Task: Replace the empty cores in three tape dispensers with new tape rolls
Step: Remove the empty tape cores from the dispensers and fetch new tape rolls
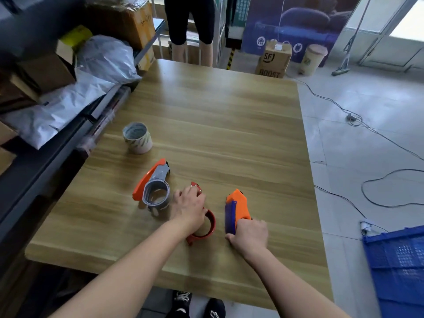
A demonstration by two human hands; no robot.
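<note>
State of left hand (189, 207): curled over the red dispenser (203, 228), pressing it to the table (218, 111). State of right hand (250, 237): closed round the rear of the orange-purple dispenser (237, 206), just beside the red one. Position of grey dispenser (152, 191): untouched, left of both. Position of roll (137, 137): upright, farther back, well apart from all three.

Probable faults:
- Cut finger, if a nose is gripped blind; blades not discernible here.
- Knock between the two held dispensers, if lifted together.
- Drop over the near edge, if dragged back.
- Wrong part fitted; cannot tell whether roll is fresh or spent.
</note>
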